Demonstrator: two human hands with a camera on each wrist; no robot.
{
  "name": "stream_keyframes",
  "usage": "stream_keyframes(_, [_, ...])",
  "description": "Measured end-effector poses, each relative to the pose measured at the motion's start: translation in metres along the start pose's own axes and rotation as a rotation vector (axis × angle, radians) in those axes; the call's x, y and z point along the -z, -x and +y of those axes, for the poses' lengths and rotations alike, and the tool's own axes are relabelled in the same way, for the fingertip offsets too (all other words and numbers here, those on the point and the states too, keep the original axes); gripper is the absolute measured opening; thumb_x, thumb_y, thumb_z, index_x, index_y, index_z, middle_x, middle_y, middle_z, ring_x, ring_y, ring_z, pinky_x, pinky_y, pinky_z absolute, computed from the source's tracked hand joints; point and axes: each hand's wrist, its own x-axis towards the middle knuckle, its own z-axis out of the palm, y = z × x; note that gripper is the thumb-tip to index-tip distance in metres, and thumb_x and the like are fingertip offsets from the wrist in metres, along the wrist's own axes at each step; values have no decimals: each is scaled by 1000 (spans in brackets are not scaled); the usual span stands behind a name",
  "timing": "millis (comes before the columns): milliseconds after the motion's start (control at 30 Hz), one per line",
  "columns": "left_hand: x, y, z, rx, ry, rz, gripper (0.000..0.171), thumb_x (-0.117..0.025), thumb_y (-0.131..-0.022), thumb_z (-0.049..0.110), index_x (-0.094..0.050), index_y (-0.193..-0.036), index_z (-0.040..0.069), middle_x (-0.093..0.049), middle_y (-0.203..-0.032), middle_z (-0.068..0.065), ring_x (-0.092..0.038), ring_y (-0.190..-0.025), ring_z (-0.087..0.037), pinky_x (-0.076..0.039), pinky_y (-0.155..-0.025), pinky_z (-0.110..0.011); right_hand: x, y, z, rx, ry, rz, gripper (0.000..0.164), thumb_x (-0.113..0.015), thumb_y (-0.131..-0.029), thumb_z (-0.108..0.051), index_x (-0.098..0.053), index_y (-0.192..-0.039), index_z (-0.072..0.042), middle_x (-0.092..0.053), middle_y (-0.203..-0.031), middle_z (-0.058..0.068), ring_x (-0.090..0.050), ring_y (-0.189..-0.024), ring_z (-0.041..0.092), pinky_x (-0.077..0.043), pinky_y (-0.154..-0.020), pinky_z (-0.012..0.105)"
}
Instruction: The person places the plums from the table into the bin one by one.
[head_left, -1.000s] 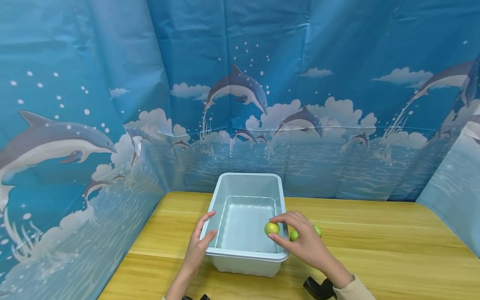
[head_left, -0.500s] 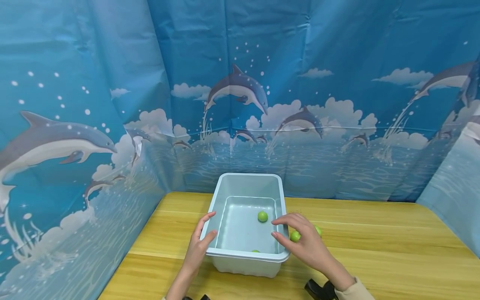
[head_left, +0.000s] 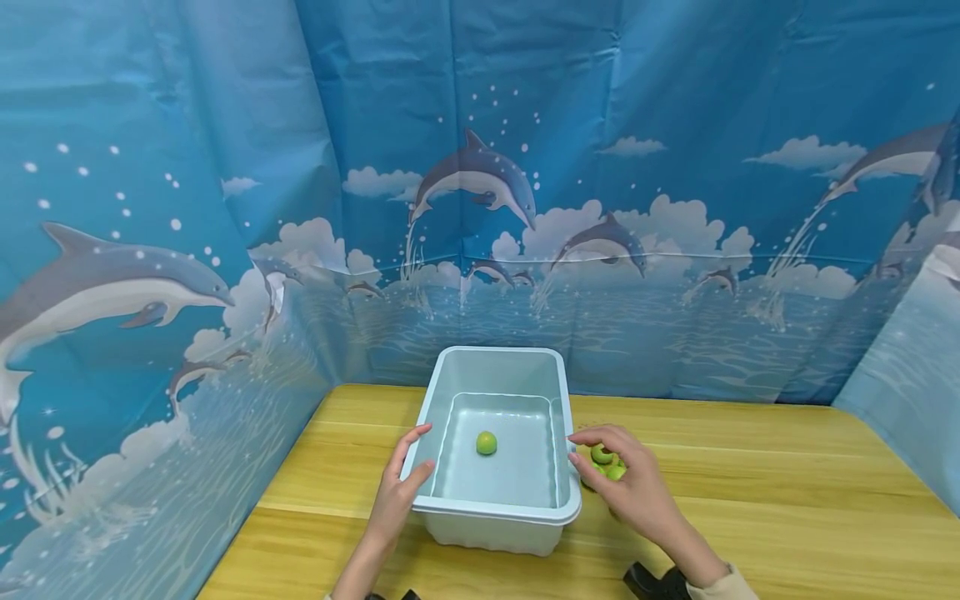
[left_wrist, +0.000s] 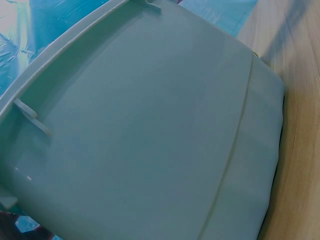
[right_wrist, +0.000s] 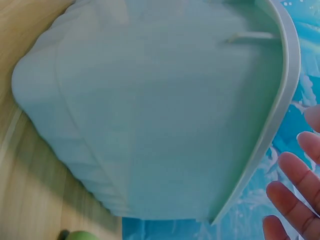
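Observation:
A pale blue-grey plastic tub (head_left: 489, 510) stands on the table, and a round green lime-like fruit (head_left: 487, 442) lies on its floor. At the tub's left rim is my left hand (head_left: 396, 487), thumb and forefinger extended over the edge; the left wrist view shows only the outer wall (left_wrist: 145, 120). My right hand (head_left: 633, 483) hovers by the right rim, holding nothing, with thumb and forefinger apart. Its fingers (right_wrist: 297, 172) appear loosely bent in the right wrist view. Beyond that hand, partly hidden by it, sit several green fruits (head_left: 602, 454).
The wooden table (head_left: 750, 483) extends to both sides of the tub. Behind it hangs a blue dolphin-print curtain (head_left: 675, 333). One green fruit (right_wrist: 82, 236) shows at the bottom of the right wrist view.
My right hand let go of the fruit it was pinching over the tub, then drew back to the right. Inside the tub, a fruit has rolled; my left hand stays put.

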Motion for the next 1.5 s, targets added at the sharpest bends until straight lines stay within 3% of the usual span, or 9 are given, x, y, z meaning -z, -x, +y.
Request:
stream_keyframes(133, [0,0,0,8,1,-2,49,-57,-93,17,-43,-140,10,-28,-150,-11,-18,-138,-31,-12,-106,-59,3,3,5,-8,16,15,31,-76,-75,5,-69,-101,-11,-66,-96,0,-56,-87,11,-45,-69,21])
stream_keyframes(333, [0,1,0,-2,1,-3,48,-57,-94,18,-43,-139,11,-29,-150,-12,-18,-138,-31,-11,-106,-60,9,8,8,-41,50,5,29,-76,-79,-3,-69,-102,-19,-65,-98,-6,-56,-88,8,-45,-72,19])
stream_keyframes(867, [1,1,0,-22,-2,-8,46,-55,-94,13,-44,-139,11,-31,-149,-9,-18,-139,-28,-12,-106,-58,12,25,32,-213,127,-62,22,-75,-83,-15,-68,-103,-20,-63,-97,-13,-55,-83,9,-48,-66,32])
stream_keyframes(1167, [1,1,0,-24,-6,-12,46,-54,-95,13,-43,-139,11,-31,-149,-9,-17,-139,-29,-13,-105,-59,15,34,44,-296,148,-109,22,-74,-84,-26,-68,-104,-19,-65,-102,-4,-57,-86,21,-47,-68,38])
stream_keyframes(1500, [2,1,-1,-23,-3,-13,47,-56,-94,16,-43,-139,12,-31,-149,-9,-17,-139,-29,-13,-105,-59,14,37,54,-314,185,-145,28,-81,-75,-19,-70,-100,-11,-65,-96,2,-57,-84,21,-48,-66,36])
